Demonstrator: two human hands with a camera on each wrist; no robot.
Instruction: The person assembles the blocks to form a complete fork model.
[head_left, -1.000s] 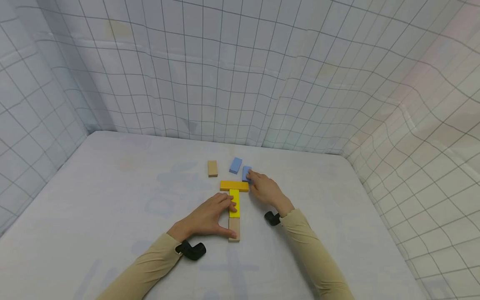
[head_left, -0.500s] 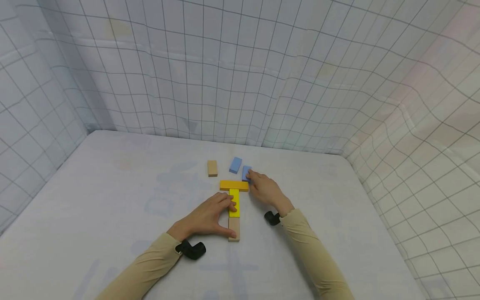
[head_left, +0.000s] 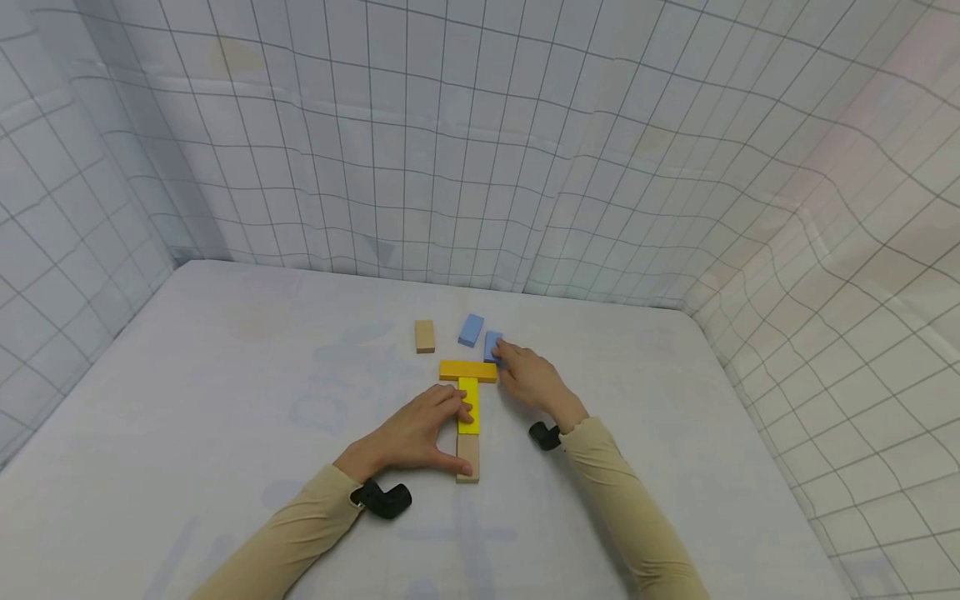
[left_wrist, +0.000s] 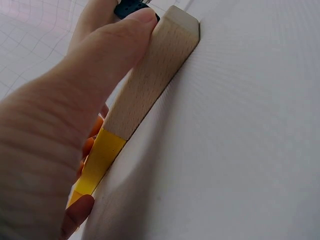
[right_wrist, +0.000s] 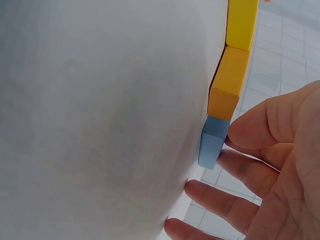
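blue block [head_left: 492, 342] lies flat on desk [head_left: 262, 400], toward the back edge, near end against the far side of orange block [head_left: 468, 372], at its right end; the right wrist view shows them touching. right hand [head_left: 534, 379] rests thumb and at least one finger on it, more fingertips down by the desk; fingers fairly straight, no real grasp visible. orange block lies crosswise, roughly parallel to the desk's back edge. yellow block [head_left: 469, 427] runs from its middle toward the front, then front wooden block [head_left: 468, 454] end to end with that. left hand [head_left: 420, 429] spreads over these two, thumb on wood, fingers on yellow, not clenched, nothing lifted.

change: none visible over the last second, blocks and both hands stay put. reads as steadying or lining up, so the layout likely gains no piece here.

further out: second blue block [head_left: 471, 330], slightly turned, just beside the first, closer to the back edge; back wooden block [head_left: 424, 336] left of it. both untouched. black wrist devices [head_left: 384, 503], tan sleeves [head_left: 307, 525]. gridded curtain [head_left: 480, 150] rises behind the back edge.
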